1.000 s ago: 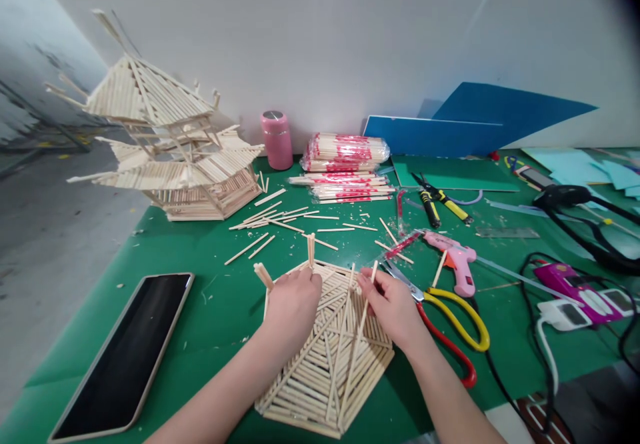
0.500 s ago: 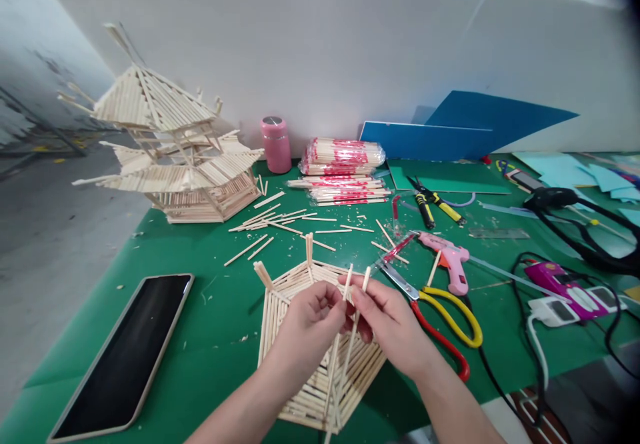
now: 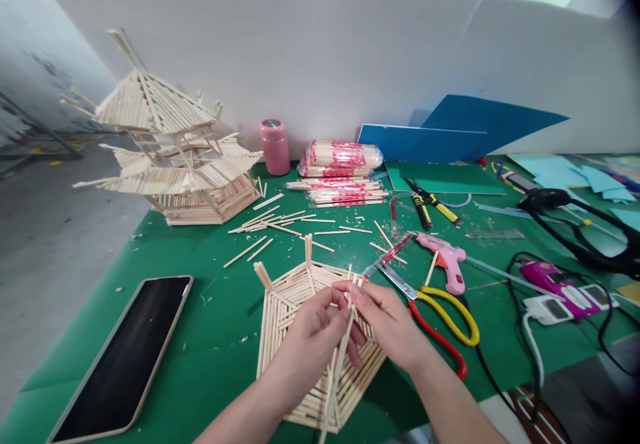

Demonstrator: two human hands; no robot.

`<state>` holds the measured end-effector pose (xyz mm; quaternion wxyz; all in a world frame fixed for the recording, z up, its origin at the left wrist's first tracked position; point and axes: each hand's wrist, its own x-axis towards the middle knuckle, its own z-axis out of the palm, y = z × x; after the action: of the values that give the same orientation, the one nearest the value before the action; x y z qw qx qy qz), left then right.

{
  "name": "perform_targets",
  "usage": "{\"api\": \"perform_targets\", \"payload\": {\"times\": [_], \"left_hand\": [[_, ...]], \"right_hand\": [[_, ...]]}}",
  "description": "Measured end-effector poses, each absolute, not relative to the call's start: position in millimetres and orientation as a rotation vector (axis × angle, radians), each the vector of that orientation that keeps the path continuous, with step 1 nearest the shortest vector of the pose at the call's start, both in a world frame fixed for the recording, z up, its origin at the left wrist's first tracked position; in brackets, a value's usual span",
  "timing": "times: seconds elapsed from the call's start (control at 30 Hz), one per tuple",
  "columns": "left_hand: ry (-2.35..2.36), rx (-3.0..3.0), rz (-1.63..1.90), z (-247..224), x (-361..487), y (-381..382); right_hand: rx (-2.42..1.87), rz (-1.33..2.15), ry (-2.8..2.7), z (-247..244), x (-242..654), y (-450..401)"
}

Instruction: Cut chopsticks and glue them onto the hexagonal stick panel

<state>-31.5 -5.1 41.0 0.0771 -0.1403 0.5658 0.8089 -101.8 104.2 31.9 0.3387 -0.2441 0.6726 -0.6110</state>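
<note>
My left hand (image 3: 316, 327) and my right hand (image 3: 387, 314) meet above a many-sided frame (image 3: 273, 337) built of wooden chopsticks. Between their fingertips they pinch thin wooden chopsticks (image 3: 342, 354), which lie close together and slant down toward me. The fingers partly hide the upper ends, so how many sticks each hand grips is unclear. Short bundles of sticks (image 3: 309, 249) stand up from the frame's far and left corners. Under my hands, the middle of the frame is partly covered.
A chopstick pagoda (image 3: 175, 164) stands at back left, a phone (image 3: 123, 357) at left. Loose sticks (image 3: 275, 221), wrapped chopstick packs (image 3: 343, 157) and a pink bottle (image 3: 275, 147) lie beyond. Rightward are scissors (image 3: 450, 321), a pink glue gun (image 3: 445, 257), pliers (image 3: 433, 204) and cables (image 3: 537, 357).
The two separated chopsticks have come close together, their tops lower. My right hand's fingers have moved in over the upper ends. The view has shifted slightly.
</note>
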Motion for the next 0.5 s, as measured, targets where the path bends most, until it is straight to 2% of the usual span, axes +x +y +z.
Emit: {"api": "perform_targets", "payload": {"times": [0.5], "left_hand": [[1.567, -0.359, 2.411, 47.0, -36.0, -13.8]], "right_hand": [[-0.577, -1.643, 1.594, 27.4, -109.4, 106.2]]}}
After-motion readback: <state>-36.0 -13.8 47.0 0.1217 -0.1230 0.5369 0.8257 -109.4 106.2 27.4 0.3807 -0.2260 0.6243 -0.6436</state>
